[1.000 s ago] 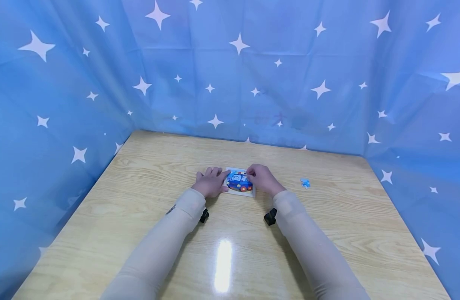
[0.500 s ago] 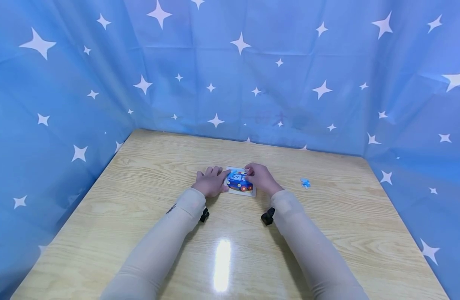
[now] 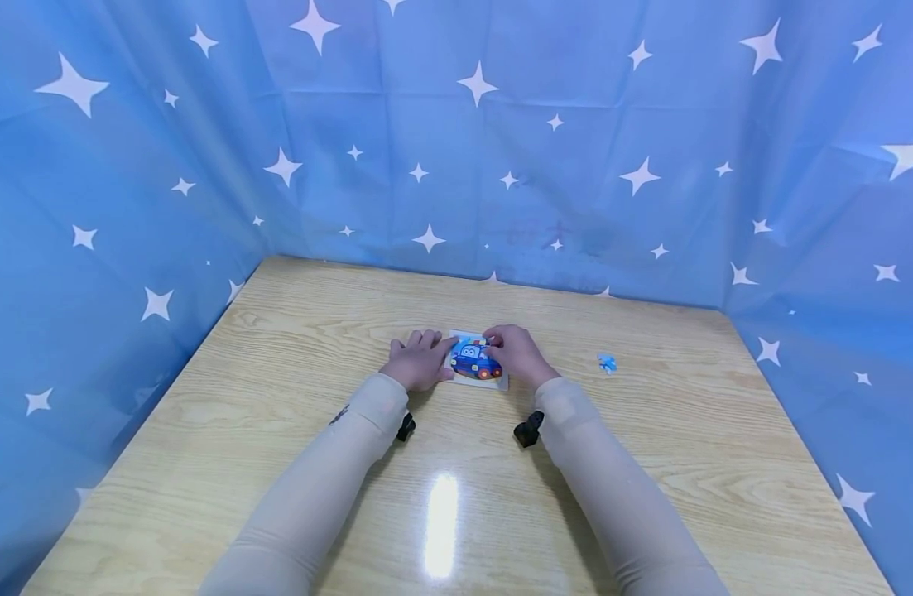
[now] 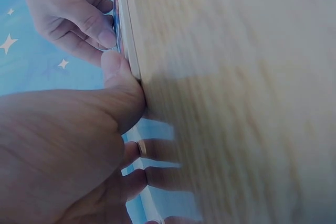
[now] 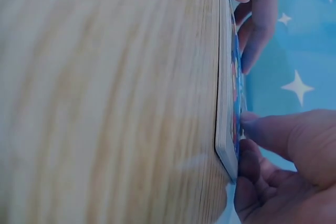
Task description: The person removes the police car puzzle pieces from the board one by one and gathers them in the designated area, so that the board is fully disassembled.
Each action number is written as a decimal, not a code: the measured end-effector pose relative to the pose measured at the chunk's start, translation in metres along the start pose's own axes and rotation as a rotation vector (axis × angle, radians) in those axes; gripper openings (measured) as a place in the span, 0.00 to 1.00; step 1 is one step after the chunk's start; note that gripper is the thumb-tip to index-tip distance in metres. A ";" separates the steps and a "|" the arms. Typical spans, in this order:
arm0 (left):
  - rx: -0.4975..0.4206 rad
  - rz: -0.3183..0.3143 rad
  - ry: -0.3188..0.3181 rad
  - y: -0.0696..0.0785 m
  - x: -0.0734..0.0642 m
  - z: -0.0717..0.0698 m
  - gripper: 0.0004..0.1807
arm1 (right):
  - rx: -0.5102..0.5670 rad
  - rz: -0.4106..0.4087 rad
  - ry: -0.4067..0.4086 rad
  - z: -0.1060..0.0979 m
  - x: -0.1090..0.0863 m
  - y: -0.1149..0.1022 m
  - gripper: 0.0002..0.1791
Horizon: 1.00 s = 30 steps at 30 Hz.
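A small jigsaw puzzle (image 3: 474,362) in a white frame shows a blue cartoon police car. It lies flat at the middle of the table. My left hand (image 3: 417,362) rests at its left edge, fingers spread, with thumb and index finger on the frame. Over the upper right part of the picture, my right hand (image 3: 517,351) has thumb and fingertips curled together around a puzzle piece (image 5: 243,128), mostly hidden by the fingers. In the right wrist view, that thumb tip sits right at the picture's surface. Seen edge-on in the left wrist view, the frame (image 4: 126,19) passes under the left thumb.
A loose blue puzzle piece (image 3: 607,363) lies on the wooden table (image 3: 650,447) to the right of the right hand. Behind the table hangs a blue curtain (image 3: 456,165) with white stars. Light reflects off the tabletop between the forearms.
My right hand has shifted slightly left over the puzzle's upper right part, fingertips still together. The left hand keeps its place on the frame. The loose piece has not moved.
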State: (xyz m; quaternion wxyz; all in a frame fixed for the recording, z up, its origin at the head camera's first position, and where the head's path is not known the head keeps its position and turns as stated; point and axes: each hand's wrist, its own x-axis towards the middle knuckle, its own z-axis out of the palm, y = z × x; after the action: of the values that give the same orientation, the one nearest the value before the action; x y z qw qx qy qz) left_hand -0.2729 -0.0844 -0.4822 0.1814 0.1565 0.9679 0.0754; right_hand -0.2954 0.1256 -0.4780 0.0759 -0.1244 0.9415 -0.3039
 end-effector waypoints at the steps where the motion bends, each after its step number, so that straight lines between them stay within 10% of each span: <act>1: 0.000 0.000 0.000 0.000 0.000 0.000 0.38 | 0.003 0.005 -0.001 0.000 0.000 0.000 0.18; 30: -0.001 0.028 0.020 0.004 -0.016 -0.009 0.37 | -0.006 -0.032 0.006 -0.002 -0.003 -0.001 0.17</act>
State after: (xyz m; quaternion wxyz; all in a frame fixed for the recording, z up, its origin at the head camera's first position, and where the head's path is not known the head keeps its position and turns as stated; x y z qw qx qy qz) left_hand -0.2611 -0.0865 -0.4676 0.1708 0.1691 0.9674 0.0799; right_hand -0.2929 0.1267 -0.4758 0.0676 -0.1386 0.9405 -0.3027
